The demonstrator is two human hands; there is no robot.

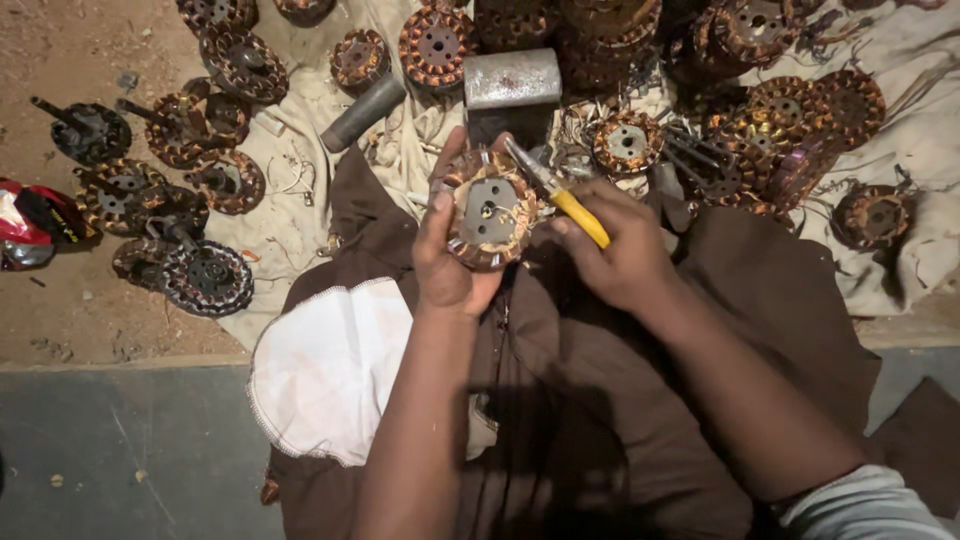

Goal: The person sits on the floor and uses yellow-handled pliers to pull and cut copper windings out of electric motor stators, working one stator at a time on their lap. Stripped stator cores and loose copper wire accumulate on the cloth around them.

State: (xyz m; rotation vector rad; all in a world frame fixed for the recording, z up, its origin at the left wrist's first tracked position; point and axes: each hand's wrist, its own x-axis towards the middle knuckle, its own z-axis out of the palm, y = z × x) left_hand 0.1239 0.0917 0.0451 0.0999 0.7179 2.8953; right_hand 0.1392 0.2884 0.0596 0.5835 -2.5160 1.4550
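Gripping stator (pixel 490 212) — left hand (pixel 447 262); right hand (pixel 612 255) — pliers (pixel 560 195).

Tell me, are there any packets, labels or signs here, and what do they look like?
Crumpled packet: lies on the dirt floor at the far left edge, beside the wound motor coils; shiny red with silver and black parts, squashed out of shape.
No signs, labels or screens show anywhere else; the left hand holds a coil and the right hand holds yellow-handled pliers, and neither bears a label.
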